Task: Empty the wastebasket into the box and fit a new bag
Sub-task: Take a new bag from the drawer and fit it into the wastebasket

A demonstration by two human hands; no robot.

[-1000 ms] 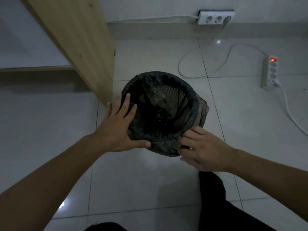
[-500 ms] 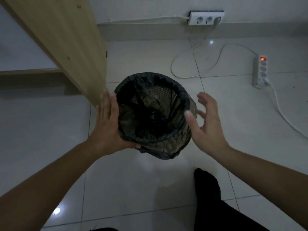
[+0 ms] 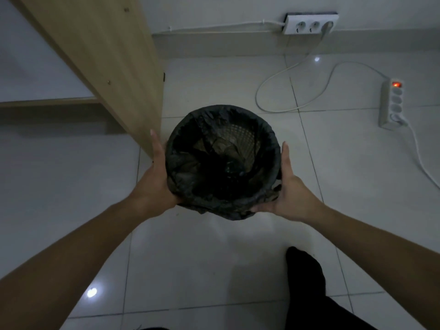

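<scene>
A round mesh wastebasket (image 3: 245,136) sits in the middle of the view, lined with a black bag (image 3: 222,196) whose edge is folded over the rim. Its mesh wall shows through the bag at the far side. My left hand (image 3: 156,179) presses flat against the basket's left side. My right hand (image 3: 289,186) cups the right side, thumb under the near rim. Both hands grip the basket between them. No box is in view.
A wooden furniture panel (image 3: 114,58) stands just left of the basket, close to my left hand. A white power strip (image 3: 391,103) with a red light and its cable (image 3: 295,108) lie on the tiled floor at right. A wall socket (image 3: 310,23) is behind. My dark-clad leg (image 3: 307,279) is below.
My right hand left the near rim, opened out to the right, then closed on the basket's right side. My left hand slid from the rim top down onto the left side.
</scene>
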